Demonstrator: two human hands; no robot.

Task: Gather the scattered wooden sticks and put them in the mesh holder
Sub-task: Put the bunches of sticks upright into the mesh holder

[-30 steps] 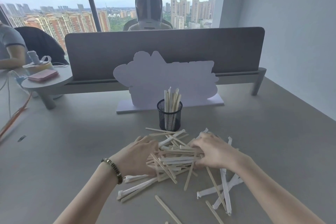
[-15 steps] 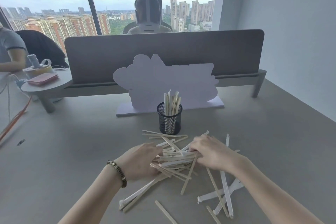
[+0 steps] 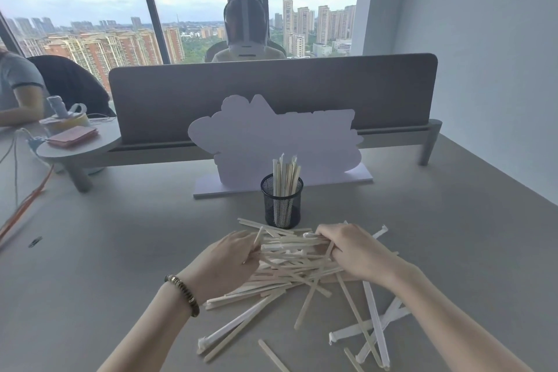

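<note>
Grey desk (image 3: 105, 266) stretches below a window, with the black mesh holder (image 3: 282, 204) standing upright at its middle, several sticks already upright inside it. Left of and nearer than the holder, the left hand (image 3: 229, 263), a beaded bracelet (image 3: 182, 294) on its wrist, curls its fingers around the left ends of the wooden sticks (image 3: 290, 263) heaped just in front of the holder. To the holder's right and nearer, the right hand (image 3: 353, 251) presses clenched fingers onto the heap's right side, while loose sticks and white paper wrappers (image 3: 376, 320) lie scattered nearer still
</note>
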